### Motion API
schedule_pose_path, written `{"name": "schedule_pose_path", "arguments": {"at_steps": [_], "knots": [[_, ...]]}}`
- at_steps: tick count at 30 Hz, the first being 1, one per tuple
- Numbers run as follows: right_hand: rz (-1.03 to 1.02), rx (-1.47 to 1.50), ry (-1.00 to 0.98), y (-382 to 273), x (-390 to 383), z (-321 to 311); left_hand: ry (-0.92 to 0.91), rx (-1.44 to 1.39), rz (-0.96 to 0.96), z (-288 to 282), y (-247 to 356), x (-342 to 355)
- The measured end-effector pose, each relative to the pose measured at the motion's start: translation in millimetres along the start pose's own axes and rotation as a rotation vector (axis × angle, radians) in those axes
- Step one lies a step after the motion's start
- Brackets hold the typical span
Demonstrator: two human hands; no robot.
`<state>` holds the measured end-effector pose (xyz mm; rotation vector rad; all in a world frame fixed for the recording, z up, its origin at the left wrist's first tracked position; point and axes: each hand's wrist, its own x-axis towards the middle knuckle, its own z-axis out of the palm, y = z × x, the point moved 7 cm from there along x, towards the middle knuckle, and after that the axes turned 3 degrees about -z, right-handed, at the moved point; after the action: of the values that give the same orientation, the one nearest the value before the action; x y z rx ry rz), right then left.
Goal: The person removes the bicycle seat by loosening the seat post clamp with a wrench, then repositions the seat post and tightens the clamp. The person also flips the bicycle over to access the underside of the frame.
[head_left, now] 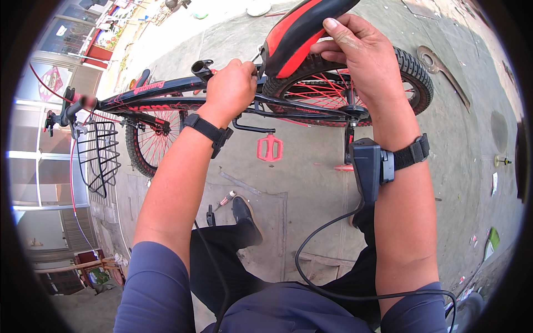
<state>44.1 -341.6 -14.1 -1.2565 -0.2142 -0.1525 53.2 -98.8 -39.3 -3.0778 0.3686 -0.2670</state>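
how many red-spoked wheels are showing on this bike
2: the front wheel at left, beside the basket, and the rear wheel at right, partly hidden behind the right hand.

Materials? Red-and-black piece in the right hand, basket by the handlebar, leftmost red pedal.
Red-and-black piece: likely plastic or vinyl-type skin, smooth, semi-gloss; soft sheen along the curve. Padding can't be told.
Basket: probably metal wire, painted or coated black; thin, open bars.
Red pedal: likely plastic, fairly matte; even colour, moulded-looking openings.
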Motion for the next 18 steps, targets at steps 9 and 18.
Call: {"name": "schedule_pose_path", "arguments": {"at_steps": [9,18], "knots": [[0.016,-0.021,0.002,2.4,0.9,-5.0,-0.013,-0.002,0.012,0.9,0.7,-0.3],[-0.022,-0.017,0.022,6.9,2.4,-7.8,0.042,0.019,-0.017,0.9,0.3,-2.2]]}}
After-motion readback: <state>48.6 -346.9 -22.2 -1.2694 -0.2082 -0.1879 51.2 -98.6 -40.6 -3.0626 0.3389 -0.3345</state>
